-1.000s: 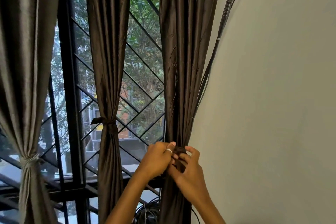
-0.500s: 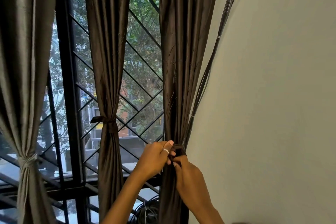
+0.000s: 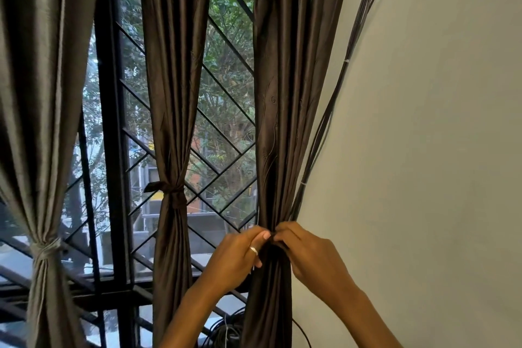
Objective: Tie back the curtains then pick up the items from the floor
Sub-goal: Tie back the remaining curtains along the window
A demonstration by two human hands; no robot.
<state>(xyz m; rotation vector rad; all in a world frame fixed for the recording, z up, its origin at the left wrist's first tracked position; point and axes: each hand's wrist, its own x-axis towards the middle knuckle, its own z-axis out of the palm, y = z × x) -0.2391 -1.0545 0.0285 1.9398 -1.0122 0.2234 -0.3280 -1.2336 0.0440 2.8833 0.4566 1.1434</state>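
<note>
Three dark brown curtains hang before a barred window. The right curtain is gathered at waist height, where both my hands meet. My left hand, with a ring on one finger, pinches the dark tie band from the left. My right hand grips the same band from the right. Most of the band is hidden under my fingers. The middle curtain is bound with a knotted tie. The left curtain is bound with a paler tie.
A bundle of dark cables runs down the grey wall just right of the curtain. Coiled cables lie low behind the curtain. Black diagonal window bars stand behind the fabric.
My right hand has moved up from below the band to meet my left hand at the gather. The view has shifted slightly downward.
</note>
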